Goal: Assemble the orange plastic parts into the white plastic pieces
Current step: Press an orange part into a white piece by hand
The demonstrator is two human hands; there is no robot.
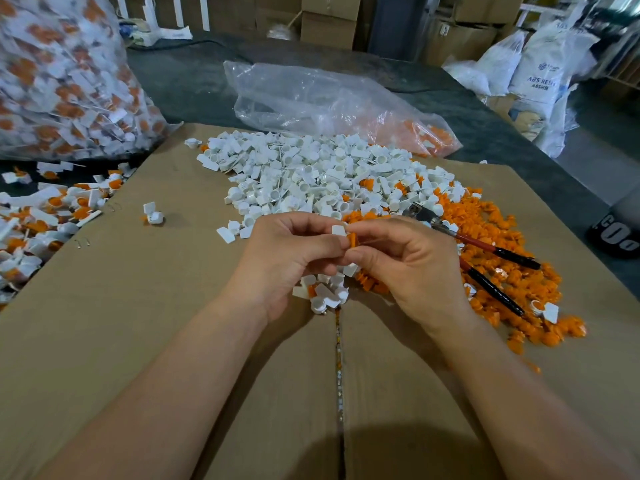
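Pinching white piece (338,230), left hand (287,252); upright orange part (352,239), right hand (410,259)

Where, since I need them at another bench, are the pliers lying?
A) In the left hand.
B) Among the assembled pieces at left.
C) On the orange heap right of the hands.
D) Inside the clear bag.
C: the pliers lie across the heap of orange parts, right of the right hand, which pinches an orange part; the left hand holds a white piece.
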